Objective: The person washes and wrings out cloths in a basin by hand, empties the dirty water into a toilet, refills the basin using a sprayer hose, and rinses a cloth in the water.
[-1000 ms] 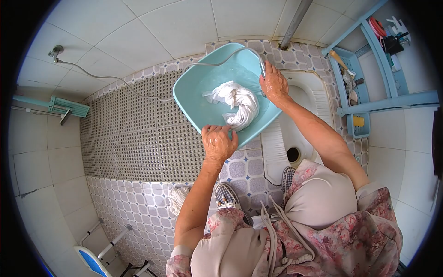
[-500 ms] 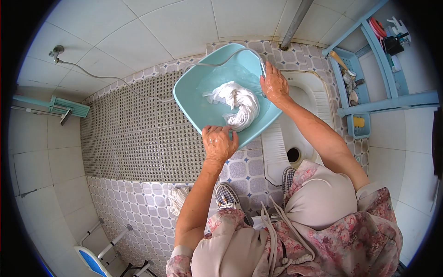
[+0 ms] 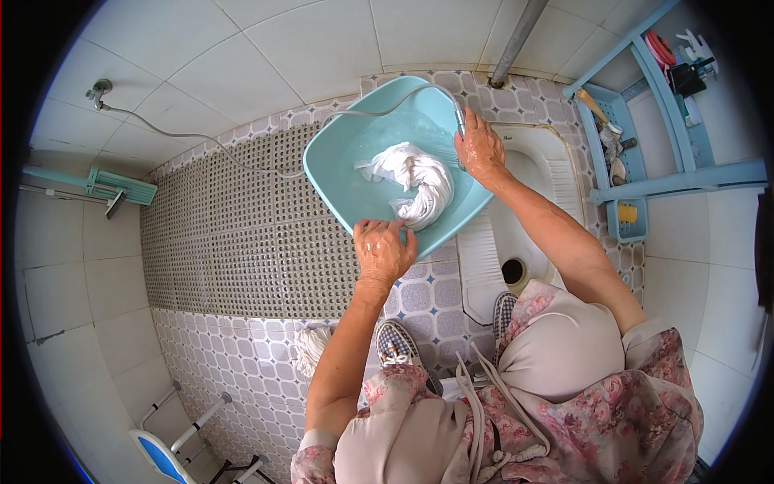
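Observation:
A light-blue plastic basin [image 3: 326, 173] holds water and a twisted white cloth [image 3: 431, 189]. My left hand [image 3: 383, 248] grips the basin's near rim, with its fingers over the edge close to the cloth. At the right rim, my right hand [image 3: 481, 148] is closed around a silver shower head [image 3: 459, 119]. Water sprays from it leftward into the basin. Its flexible hose [image 3: 387, 110] arcs over the far part of the basin. My right palm hides part of the shower head.
A squat toilet [image 3: 532, 210] lies right of the basin. On the left is a perforated grey mat [image 3: 226, 234]; the hose runs across it to a wall fitting [image 3: 98, 90]. A blue shelf rack [image 3: 685, 145] stands at right. A mop head [image 3: 310, 348] lies near my shoe.

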Action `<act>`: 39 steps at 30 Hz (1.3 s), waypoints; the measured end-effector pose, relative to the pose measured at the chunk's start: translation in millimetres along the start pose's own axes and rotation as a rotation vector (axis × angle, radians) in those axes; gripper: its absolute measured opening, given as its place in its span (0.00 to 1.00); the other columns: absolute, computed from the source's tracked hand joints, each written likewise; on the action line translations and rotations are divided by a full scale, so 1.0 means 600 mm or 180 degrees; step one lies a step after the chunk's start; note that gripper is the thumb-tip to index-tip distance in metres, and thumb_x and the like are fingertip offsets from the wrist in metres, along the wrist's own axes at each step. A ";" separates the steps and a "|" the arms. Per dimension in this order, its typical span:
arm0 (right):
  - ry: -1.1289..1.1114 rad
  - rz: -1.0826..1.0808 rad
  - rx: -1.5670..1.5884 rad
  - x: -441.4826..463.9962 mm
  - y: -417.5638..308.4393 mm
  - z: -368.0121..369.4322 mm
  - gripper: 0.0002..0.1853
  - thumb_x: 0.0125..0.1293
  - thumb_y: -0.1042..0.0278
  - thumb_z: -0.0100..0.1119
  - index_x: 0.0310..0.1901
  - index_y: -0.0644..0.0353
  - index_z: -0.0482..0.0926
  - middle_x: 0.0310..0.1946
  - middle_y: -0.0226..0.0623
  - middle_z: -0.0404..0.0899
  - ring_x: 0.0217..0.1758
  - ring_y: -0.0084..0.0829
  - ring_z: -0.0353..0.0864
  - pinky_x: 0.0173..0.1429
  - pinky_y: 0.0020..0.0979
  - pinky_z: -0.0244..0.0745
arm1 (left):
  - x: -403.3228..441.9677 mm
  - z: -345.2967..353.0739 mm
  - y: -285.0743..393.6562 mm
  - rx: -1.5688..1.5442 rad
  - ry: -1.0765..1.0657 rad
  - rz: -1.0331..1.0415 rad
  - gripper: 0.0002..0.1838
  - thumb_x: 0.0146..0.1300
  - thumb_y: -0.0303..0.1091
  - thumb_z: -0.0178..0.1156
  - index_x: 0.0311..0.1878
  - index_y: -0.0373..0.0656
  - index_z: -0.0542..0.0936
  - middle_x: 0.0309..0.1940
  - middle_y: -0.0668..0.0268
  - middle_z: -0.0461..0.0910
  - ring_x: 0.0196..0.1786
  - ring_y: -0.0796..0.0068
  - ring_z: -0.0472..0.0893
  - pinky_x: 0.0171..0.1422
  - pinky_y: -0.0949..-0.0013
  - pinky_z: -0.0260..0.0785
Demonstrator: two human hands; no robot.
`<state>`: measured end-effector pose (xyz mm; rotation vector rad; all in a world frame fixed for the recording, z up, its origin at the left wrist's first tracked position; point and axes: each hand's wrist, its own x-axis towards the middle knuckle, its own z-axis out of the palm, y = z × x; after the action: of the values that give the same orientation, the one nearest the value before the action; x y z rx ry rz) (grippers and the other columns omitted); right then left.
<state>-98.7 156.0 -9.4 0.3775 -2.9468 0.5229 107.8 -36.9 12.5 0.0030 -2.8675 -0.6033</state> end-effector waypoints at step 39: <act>0.0051 -0.0054 -0.0018 -0.001 0.001 0.002 0.33 0.67 0.62 0.59 0.70 0.67 0.60 0.61 0.51 0.73 0.62 0.49 0.75 0.67 0.44 0.71 | 0.000 -0.001 0.000 -0.0013 0.0001 0.0003 0.11 0.56 0.38 0.64 0.36 0.42 0.88 0.31 0.57 0.87 0.40 0.60 0.85 0.64 0.55 0.63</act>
<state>-98.3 156.3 -10.6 0.3952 -2.9263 0.5128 107.9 -37.0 12.9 0.0010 -2.8659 -0.6087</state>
